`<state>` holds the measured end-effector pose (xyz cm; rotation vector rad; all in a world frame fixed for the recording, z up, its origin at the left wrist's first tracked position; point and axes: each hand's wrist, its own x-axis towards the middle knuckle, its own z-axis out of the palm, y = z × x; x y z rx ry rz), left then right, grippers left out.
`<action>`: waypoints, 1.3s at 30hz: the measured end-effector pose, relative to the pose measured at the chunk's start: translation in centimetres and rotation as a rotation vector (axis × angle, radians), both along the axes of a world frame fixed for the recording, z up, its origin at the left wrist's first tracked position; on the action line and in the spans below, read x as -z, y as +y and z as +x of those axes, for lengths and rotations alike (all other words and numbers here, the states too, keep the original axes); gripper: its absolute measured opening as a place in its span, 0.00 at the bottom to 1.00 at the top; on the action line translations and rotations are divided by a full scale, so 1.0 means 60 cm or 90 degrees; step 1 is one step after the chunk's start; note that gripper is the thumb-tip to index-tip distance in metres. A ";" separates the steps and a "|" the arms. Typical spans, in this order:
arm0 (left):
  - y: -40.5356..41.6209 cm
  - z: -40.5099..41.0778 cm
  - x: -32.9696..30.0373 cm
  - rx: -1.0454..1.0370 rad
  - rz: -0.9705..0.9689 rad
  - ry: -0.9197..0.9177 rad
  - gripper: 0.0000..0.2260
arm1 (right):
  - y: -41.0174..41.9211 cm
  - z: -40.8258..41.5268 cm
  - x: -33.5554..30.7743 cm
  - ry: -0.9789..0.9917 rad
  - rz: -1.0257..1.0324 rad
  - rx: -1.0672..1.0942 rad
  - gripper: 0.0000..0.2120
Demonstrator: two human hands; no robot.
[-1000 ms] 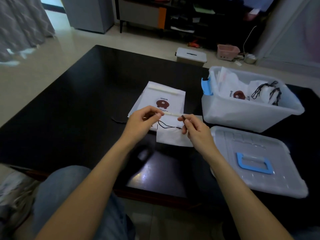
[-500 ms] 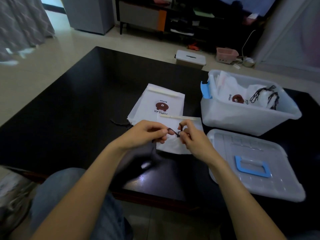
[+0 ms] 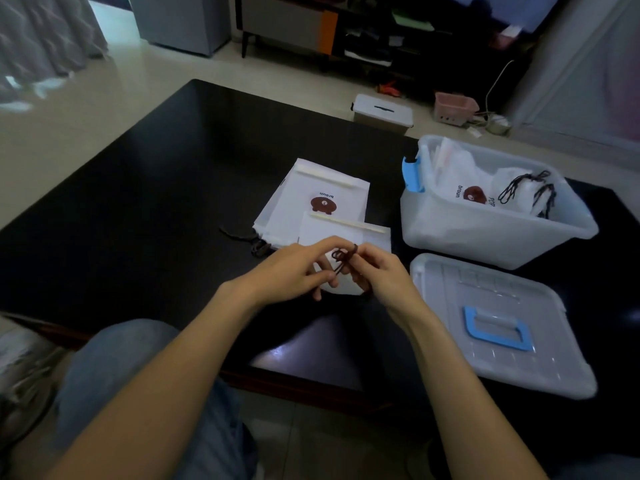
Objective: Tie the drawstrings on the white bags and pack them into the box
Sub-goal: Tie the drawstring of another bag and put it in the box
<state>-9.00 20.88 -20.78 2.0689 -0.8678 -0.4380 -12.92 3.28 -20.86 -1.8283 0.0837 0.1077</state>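
Note:
A small white bag (image 3: 346,233) lies flat on the black table (image 3: 156,209) in front of me. Its dark drawstring (image 3: 341,258) is looped between my two hands. My left hand (image 3: 294,271) pinches the string from the left and my right hand (image 3: 381,275) pinches it from the right, fingertips almost touching above the bag. Behind it rests a stack of flat white bags (image 3: 318,199) with a brown bear print. The clear plastic box (image 3: 491,230) with a blue latch stands at the right and holds tied white bags (image 3: 516,192).
The box's clear lid (image 3: 498,323) with a blue handle lies flat right of my hands, near the table's front edge. Loose dark strings (image 3: 246,239) trail left of the stack. My knee in jeans (image 3: 114,362) is below the table edge. A small bin (image 3: 382,112) sits on the floor beyond.
My hands came together over the small bag and moved slightly toward me. The drawstring, stretched between them a second ago, is now bunched into a loop at my fingertips.

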 end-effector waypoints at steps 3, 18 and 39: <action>0.001 0.001 -0.001 -0.003 0.036 -0.048 0.19 | 0.001 -0.008 -0.011 0.017 0.043 -0.062 0.04; 0.005 0.011 0.002 -0.164 -0.017 -0.196 0.04 | 0.011 -0.013 -0.013 0.021 0.183 -0.012 0.08; -0.010 0.002 -0.002 -0.184 -0.200 0.095 0.09 | 0.006 -0.005 0.003 -0.596 -0.447 0.094 0.05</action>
